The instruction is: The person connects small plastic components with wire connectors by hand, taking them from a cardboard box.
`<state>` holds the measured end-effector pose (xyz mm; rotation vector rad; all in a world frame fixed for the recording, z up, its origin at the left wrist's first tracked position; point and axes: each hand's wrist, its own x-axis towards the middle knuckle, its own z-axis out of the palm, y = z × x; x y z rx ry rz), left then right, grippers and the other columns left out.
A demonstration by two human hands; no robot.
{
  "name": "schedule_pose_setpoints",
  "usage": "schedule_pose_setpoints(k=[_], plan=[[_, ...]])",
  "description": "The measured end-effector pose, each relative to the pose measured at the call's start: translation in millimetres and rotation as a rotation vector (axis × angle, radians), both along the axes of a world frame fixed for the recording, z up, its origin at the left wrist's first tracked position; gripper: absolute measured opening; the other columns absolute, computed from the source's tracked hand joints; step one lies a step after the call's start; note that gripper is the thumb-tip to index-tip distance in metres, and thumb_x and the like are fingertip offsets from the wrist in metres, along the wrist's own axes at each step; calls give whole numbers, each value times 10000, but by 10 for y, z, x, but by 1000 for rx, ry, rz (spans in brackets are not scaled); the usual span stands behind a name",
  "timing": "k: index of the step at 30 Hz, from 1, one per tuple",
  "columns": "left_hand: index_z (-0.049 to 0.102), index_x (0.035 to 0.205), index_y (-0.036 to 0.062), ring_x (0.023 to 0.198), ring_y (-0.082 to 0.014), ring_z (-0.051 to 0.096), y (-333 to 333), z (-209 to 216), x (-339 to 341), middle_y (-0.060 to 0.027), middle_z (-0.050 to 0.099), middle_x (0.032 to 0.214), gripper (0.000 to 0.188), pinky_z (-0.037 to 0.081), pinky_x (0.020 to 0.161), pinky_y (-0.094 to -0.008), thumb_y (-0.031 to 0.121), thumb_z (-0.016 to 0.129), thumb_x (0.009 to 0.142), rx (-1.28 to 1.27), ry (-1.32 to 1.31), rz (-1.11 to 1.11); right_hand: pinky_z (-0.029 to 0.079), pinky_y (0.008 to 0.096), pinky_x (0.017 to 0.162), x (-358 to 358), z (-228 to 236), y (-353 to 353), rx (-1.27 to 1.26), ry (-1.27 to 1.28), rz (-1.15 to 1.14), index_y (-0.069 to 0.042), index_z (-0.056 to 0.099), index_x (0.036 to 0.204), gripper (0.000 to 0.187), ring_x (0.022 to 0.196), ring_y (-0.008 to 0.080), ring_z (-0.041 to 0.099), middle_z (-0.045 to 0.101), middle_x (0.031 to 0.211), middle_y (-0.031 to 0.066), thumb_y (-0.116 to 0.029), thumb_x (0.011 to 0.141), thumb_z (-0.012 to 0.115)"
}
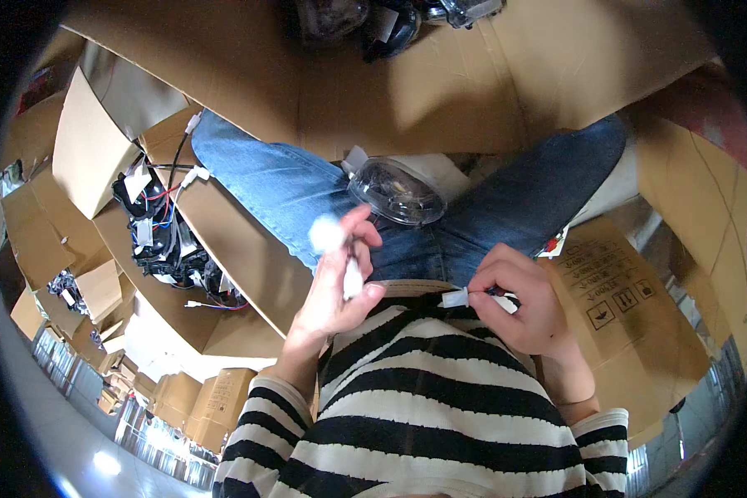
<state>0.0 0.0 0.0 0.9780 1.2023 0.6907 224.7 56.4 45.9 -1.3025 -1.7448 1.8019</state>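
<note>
My right hand (519,303) is closed in a pinch around a small white plastic connector (455,299), whose end sticks out to the left; a bit of dark wire shows by the fingers. To its left, my left hand (336,286) is raised with curled fingers around a narrow white piece (353,279) that looks like another connector. A rounded white patch (328,235) at that hand's fingertips is smeared by motion, so its kind is unclear. Between my thighs rests a rounded lamp-like part (397,192) with a clear cover, apart from both hands.
A large cardboard box (407,108) spans the far side, with dark glossy parts (390,29) inside. Left of my leg, an open carton (241,249) stands beside black parts with coloured wires (162,232). A printed carton (631,307) lies at the right.
</note>
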Motion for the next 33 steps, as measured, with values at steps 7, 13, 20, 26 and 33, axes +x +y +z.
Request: schedule_pose_setpoints(k=[7,13,20,26,33], plan=[[427,1060,-44,640,-182,452,103,47,19,-128,468,894,304,383,606,-241,7,474,764,154,202,-103,385,311,542,-192,65,16,66,92,-59,-22,508,686,76,613,248,493,481,665,95,4,683,580],[531,806,-51,658,-143,486,78,23,17,-69,516,721,83,387,587,-232,28,507,801,-93,-98,102,378,302,534,-155,-3,47,44,102,-100,-16,511,688,73,606,234,489,479,660,91,8,677,579],[549,811,-36,624,-95,455,90,6,21,-55,509,703,109,366,570,-209,46,476,811,-174,-360,55,374,299,525,-245,-140,-39,34,119,-164,-15,513,691,70,597,235,483,469,652,93,5,674,578],[553,792,-21,610,-88,444,83,37,66,-47,505,692,98,352,561,-203,28,471,811,-215,-292,99,367,323,503,-294,-111,-84,194,2,-148,-21,494,672,97,577,256,464,446,643,99,0,653,587],[547,957,6,666,-102,455,38,68,130,-55,510,770,203,359,568,-229,118,455,815,-35,-146,-15,380,332,504,-261,-181,-179,187,-17,-142,-14,497,695,96,590,267,472,448,655,103,-6,660,587]])
